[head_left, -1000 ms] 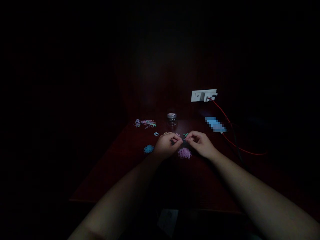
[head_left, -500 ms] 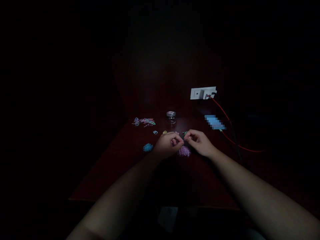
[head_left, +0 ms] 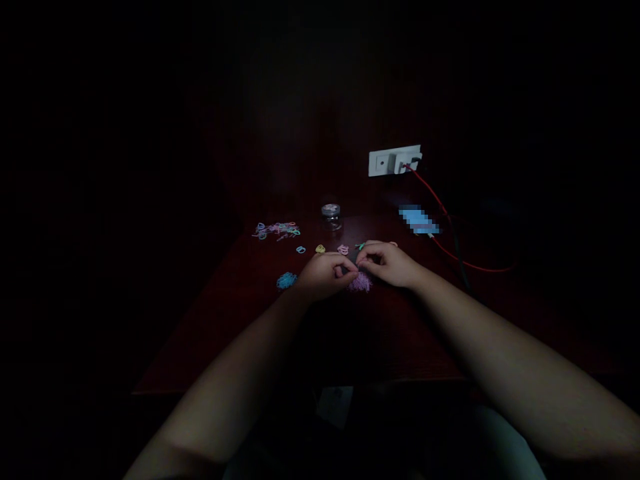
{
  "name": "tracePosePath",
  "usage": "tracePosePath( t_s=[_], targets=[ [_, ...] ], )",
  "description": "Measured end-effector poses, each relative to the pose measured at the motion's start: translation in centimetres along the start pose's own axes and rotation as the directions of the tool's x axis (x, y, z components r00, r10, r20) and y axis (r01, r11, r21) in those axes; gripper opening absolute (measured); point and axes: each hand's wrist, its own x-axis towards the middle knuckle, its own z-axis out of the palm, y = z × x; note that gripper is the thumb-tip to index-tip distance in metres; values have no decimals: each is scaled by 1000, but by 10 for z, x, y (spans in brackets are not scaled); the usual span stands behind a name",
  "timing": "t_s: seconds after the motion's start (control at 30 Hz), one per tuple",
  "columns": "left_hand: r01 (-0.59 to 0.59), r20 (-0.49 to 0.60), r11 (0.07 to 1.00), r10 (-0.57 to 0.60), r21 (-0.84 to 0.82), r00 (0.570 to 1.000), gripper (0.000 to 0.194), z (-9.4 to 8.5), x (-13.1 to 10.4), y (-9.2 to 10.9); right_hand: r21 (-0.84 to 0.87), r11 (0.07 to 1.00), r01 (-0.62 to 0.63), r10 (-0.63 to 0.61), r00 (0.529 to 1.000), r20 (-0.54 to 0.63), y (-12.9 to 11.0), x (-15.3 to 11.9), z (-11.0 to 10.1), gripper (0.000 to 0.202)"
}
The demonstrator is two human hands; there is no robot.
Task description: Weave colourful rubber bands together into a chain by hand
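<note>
My left hand [head_left: 327, 275] and my right hand [head_left: 387, 263] meet above a pile of small purple bands [head_left: 361, 283], fingertips almost touching. Each hand is pinched closed; whatever lies between the fingertips is too small and dark to make out. A pile of blue bands [head_left: 287, 281] lies left of my left hand. Just beyond the hands runs a row of small loops: blue ones [head_left: 301, 250], yellow ones [head_left: 320, 249], pink ones [head_left: 343, 249] and a green one [head_left: 360, 247], partly hidden by my right hand.
A small clear jar with a lid [head_left: 331, 217] stands at the back. Mixed coloured bands [head_left: 277, 231] are scattered at the back left. To the right lies a blurred blue phone-like thing [head_left: 419, 219], with a red cable [head_left: 440, 197] running to a wall socket [head_left: 394, 161].
The whole view has shifted, so the table and hands sit slightly higher and further left. Both hands stay pinched together over the purple pile.
</note>
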Motion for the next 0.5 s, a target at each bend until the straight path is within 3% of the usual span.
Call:
tracePosePath(
  t_s=[0.2, 0.5],
  targets=[
    [2, 1, 1000, -2, 1, 1000, 15, -1, 0, 0, -18, 1000, -6, 6, 999, 47, 6, -1, -1, 12],
    [41, -158, 999, -37, 18, 987, 19, -2, 0, -4, -47, 999, -10, 16, 993, 119, 12, -2, 0, 16]
  ],
)
